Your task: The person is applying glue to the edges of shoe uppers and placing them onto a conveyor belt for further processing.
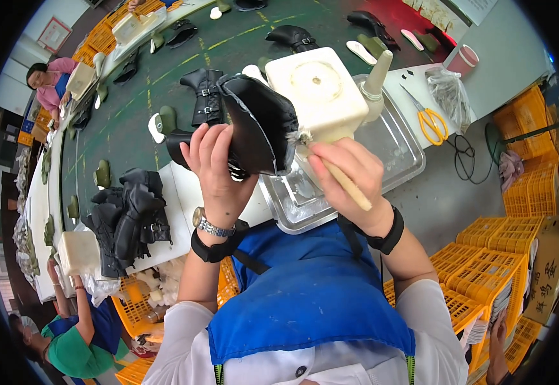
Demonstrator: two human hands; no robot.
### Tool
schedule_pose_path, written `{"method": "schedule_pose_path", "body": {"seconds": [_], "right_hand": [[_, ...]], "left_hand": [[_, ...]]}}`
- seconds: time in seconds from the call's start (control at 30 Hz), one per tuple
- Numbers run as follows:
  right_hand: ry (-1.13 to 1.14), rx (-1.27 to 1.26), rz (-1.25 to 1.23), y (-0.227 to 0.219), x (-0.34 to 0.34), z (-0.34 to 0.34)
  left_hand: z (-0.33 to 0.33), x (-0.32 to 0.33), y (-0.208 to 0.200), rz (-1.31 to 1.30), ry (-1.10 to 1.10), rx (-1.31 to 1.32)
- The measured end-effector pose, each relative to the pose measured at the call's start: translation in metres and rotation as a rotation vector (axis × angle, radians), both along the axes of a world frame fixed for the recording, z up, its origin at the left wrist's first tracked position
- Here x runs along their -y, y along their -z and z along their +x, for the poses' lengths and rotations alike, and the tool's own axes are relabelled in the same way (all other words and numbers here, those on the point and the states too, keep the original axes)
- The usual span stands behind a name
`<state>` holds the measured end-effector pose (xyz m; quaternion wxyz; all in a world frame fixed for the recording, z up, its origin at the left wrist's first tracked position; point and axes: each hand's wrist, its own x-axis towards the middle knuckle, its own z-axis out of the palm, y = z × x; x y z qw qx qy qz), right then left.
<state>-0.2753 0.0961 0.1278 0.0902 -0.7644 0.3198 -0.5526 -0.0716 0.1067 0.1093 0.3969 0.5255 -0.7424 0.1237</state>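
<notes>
My left hand point(215, 163) grips a black boot upper point(244, 125), its wide opening tilted to the right toward my other hand. In my right hand point(356, 170) is a brush point(351, 187) with a pale wooden handle, pinched near its head. The bristles touch, or come very close to, the right edge of the upper's opening. Beneath and beyond my right hand, a metal tray point(414, 154) carries a cream-coloured square container point(347, 74) and a pale bottle with a tapered spout point(374, 90).
Yellow-handled scissors point(431, 125) lie right of the tray, near a crumpled plastic bag point(449, 93). A pile of black boot uppers point(132, 218) rests at left. Boot parts ride on the green conveyor belt point(125, 115). Yellow crates point(485, 269) stand at right. Other people sit along the left side.
</notes>
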Motion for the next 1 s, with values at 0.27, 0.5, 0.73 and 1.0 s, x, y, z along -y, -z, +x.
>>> {"method": "schedule_pose_path", "body": {"seconds": [0.27, 0.5, 0.73, 1.0], "right_hand": [[0.052, 0.205, 0.227, -0.008, 0.0, -0.025], [0.279, 0.533, 0.531, 0.025, -0.018, -0.083], [0.301, 0.543, 0.564, 0.025, -0.002, -0.102], [0.388, 0.406, 0.513, 0.025, 0.007, -0.126]], "left_hand": [[0.018, 0.001, 0.005, 0.053, -0.022, -0.169], [0.066, -0.011, 0.002, 0.514, 0.189, -1.122], [0.167, 0.034, -0.075, 0.502, 0.028, -1.398], [0.343, 0.168, -0.092, 0.522, -0.949, -0.464]]}}
